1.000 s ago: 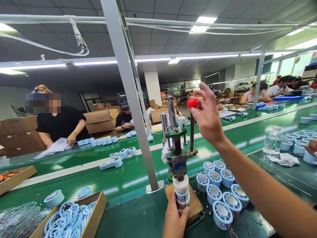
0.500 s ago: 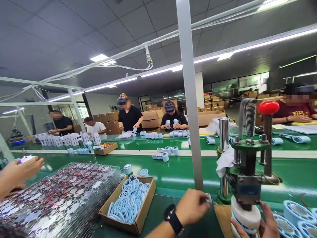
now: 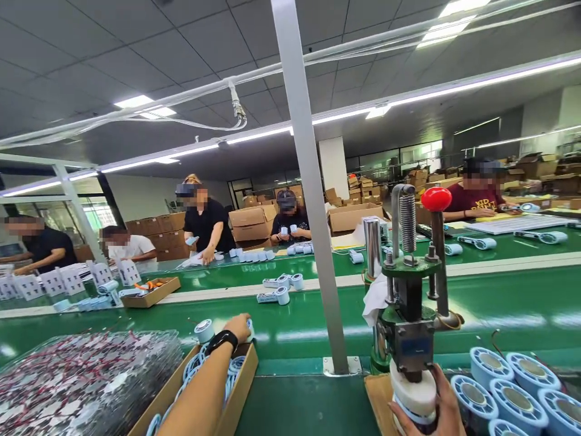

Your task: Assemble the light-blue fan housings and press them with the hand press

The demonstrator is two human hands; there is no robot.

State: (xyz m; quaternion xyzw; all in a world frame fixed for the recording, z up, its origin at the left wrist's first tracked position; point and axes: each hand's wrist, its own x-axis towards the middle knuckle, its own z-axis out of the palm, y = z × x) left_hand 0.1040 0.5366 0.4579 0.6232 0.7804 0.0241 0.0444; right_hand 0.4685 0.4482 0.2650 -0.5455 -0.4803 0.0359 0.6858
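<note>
While your right hand (image 3: 438, 412) grips the light white plastic part (image 3: 414, 396) under the press (image 3: 408, 309), hold its sides; left hand (image 3: 239, 327) reaches into the box (image 3: 236, 399) of rings, fingers hidden

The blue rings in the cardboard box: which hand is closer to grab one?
The left hand. It is stretched over the cardboard box of blue rings, wrist over its far end. The right hand is wrapped round the white part under the press.
</note>
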